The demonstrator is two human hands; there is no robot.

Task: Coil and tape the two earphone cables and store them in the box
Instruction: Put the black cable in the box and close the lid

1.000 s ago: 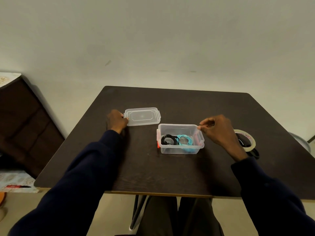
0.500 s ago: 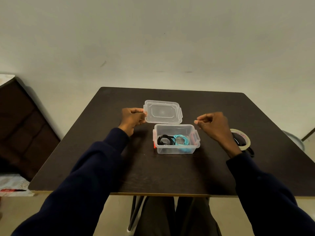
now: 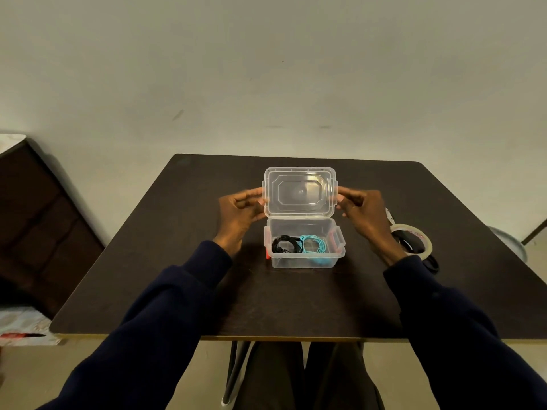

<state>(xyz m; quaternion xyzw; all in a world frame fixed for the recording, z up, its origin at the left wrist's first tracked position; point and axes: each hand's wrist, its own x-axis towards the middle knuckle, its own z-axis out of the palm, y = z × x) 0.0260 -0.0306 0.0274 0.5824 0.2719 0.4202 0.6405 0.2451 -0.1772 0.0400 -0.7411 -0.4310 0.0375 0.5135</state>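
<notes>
- The lid (image 3: 300,192) is clear, colourless plastic, smooth and glossy, with a pale sheen across its raised middle panel.
- The box (image 3: 305,261) is the same see-through plastic with slightly cloudy walls. Its side latches (image 3: 336,241) look like opaque red-orange plastic.
- The black cable (image 3: 285,244) has a smooth, faintly shiny sheath, while the teal cable (image 3: 315,245) looks rubbery and matt.
- The desk (image 3: 296,300) has a dark, matt, wood-like top with faint pale scuffs.
- The tape roll (image 3: 414,235) is translucent and glossy.
- The sleeves (image 3: 165,306) are dark navy cloth, soft and matt.
</notes>
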